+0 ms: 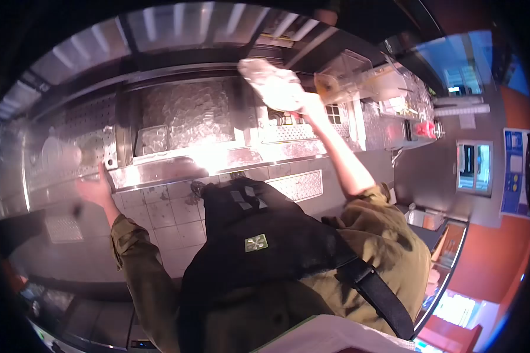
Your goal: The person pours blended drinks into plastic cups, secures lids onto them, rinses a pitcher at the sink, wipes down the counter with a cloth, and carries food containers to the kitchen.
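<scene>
A white bundle (271, 85) is grasped by the right hand (310, 104) and is held over the counter (159, 175), toward its back edge. The long axis is slanted: the free end is pointed forward and to the left, at the back edge, and the other end is kept in the hand. The left hand (95, 189) is placed at the front edge, toward the left end; because of blur, its grip cannot be told. Just right of the bundle, a clear box (343, 76) is seen.
</scene>
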Action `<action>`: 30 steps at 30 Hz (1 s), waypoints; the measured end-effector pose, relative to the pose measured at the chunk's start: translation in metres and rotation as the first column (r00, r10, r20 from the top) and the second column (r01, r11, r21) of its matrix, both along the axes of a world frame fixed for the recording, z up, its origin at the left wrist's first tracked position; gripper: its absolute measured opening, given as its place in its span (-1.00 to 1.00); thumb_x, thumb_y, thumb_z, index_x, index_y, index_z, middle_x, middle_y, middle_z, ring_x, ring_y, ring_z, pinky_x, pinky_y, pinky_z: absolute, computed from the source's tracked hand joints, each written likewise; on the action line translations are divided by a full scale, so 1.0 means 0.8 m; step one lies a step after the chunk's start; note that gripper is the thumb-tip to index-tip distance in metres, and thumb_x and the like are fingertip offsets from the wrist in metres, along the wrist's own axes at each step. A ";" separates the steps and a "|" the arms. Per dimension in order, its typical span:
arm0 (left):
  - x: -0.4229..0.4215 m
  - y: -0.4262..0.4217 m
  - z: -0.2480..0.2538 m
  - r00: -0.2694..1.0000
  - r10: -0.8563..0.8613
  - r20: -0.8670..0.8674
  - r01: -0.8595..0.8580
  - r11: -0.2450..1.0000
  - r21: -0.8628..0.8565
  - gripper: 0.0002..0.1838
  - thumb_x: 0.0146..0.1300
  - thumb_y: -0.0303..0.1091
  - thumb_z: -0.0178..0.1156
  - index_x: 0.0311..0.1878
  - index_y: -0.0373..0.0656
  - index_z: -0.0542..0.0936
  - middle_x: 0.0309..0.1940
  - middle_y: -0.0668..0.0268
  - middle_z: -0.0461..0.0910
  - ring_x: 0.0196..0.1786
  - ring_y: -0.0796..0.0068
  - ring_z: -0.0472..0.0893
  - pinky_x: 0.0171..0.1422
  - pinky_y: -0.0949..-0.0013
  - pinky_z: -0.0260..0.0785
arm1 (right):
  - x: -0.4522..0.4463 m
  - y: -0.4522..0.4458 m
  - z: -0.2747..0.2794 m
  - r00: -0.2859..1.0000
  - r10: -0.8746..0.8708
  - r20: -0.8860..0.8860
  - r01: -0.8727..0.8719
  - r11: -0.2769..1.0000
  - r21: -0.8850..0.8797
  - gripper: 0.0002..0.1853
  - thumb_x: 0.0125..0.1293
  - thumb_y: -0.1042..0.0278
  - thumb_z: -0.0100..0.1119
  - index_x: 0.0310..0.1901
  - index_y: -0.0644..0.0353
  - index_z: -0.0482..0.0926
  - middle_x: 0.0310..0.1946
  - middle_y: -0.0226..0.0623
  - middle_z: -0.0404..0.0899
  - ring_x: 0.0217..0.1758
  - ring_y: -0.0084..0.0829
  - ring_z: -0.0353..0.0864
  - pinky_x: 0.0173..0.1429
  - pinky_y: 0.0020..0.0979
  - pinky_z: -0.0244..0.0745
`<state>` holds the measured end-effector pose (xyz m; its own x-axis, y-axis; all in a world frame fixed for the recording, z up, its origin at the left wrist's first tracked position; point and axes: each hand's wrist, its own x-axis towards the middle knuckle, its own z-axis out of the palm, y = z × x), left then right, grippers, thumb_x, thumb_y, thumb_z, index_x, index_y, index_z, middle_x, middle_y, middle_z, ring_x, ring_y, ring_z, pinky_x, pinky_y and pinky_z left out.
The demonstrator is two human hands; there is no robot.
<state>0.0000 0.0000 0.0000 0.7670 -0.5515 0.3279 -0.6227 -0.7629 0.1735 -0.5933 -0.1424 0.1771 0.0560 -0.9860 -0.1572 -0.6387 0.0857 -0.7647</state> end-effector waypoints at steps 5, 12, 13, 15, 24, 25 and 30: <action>-0.082 0.024 0.013 0.970 0.245 -0.009 -0.235 0.922 -0.309 -0.14 -0.01 0.22 0.26 0.05 -0.46 0.40 0.02 -0.16 0.42 0.09 -0.09 0.44 0.08 0.06 0.37 | -0.211 0.106 0.126 0.926 -0.364 -0.098 0.364 0.931 -0.019 -0.74 0.25 0.27 0.03 -0.26 0.29 0.60 -0.51 -0.35 0.58 -0.48 -0.53 0.55 -0.46 -0.53 0.39; -0.399 -0.129 0.147 0.626 -0.734 -0.263 0.262 0.515 -0.816 -0.58 0.01 -0.35 0.36 -0.07 -0.25 0.46 -0.12 0.19 0.43 -0.14 0.39 0.51 -0.05 0.34 0.38 | -0.430 0.100 0.198 0.860 -0.452 -0.236 0.493 0.856 0.158 -0.64 0.28 0.17 -0.03 -0.46 0.28 0.60 -0.71 -0.36 0.46 -0.75 -0.56 0.37 -0.68 -0.48 0.18; -0.457 -0.142 0.167 0.491 -0.831 -0.261 0.326 0.453 -0.830 -0.62 0.00 -0.34 0.34 -0.11 -0.25 0.51 -0.18 0.17 0.48 -0.14 0.34 0.52 -0.04 0.30 0.39 | -0.428 0.076 0.213 0.827 -0.440 -0.351 0.511 0.848 0.140 -0.63 0.25 0.13 0.00 -0.49 0.28 0.60 -0.71 -0.34 0.48 -0.75 -0.54 0.40 -0.68 -0.47 0.20; -0.551 -0.168 0.175 0.349 -0.916 -0.200 0.631 0.387 -0.672 -0.59 0.00 -0.23 0.29 -0.12 -0.29 0.54 -0.29 0.03 0.52 -0.14 0.10 0.51 0.03 0.15 0.39 | -0.432 0.023 0.221 0.821 -0.337 -0.460 0.435 0.892 0.122 -0.61 0.23 0.14 0.03 -0.57 0.29 0.56 -0.73 -0.31 0.49 -0.75 -0.53 0.43 -0.68 -0.44 0.24; -0.660 -0.156 0.204 0.078 -0.934 -0.348 0.463 0.343 -0.818 -0.60 -0.01 -0.50 0.19 -0.02 -0.26 0.46 -0.13 0.09 0.44 -0.02 0.19 0.50 0.11 0.25 0.38 | -0.408 0.034 0.288 0.444 0.171 -0.879 0.132 0.959 0.252 -0.74 0.10 0.32 0.08 -0.28 0.31 0.66 -0.45 0.03 0.63 -0.35 -0.09 0.68 -0.20 -0.19 0.57; -0.632 -0.147 0.193 0.124 -0.934 -0.335 0.466 0.353 -0.811 -0.59 -0.03 -0.52 0.19 -0.02 -0.25 0.47 -0.11 0.11 0.43 -0.01 0.23 0.48 0.12 0.27 0.37 | -0.434 0.057 0.280 0.453 0.335 -0.826 -0.073 0.938 0.340 -0.71 0.07 0.37 0.08 -0.21 0.26 0.68 -0.41 0.02 0.64 -0.37 -0.14 0.68 -0.23 -0.22 0.57; -0.437 -0.069 0.110 0.714 -0.653 -0.253 0.342 0.640 -0.688 -0.61 -0.04 -0.45 0.15 -0.05 -0.22 0.46 -0.07 0.12 0.42 0.08 0.13 0.37 0.24 0.15 0.16 | -0.229 0.066 0.098 0.684 0.718 -0.128 -0.581 0.642 0.501 -0.56 0.26 -0.05 0.14 -0.45 0.26 0.48 -0.58 -0.22 0.47 -0.44 -0.44 0.42 -0.27 -0.28 0.36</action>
<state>-0.3499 -0.0551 0.0880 0.5594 -0.7213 0.4085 -0.5996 -0.0119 0.8002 -0.7763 -0.0896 0.2551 0.5413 -0.5508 -0.6353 -0.8244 -0.1991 -0.5298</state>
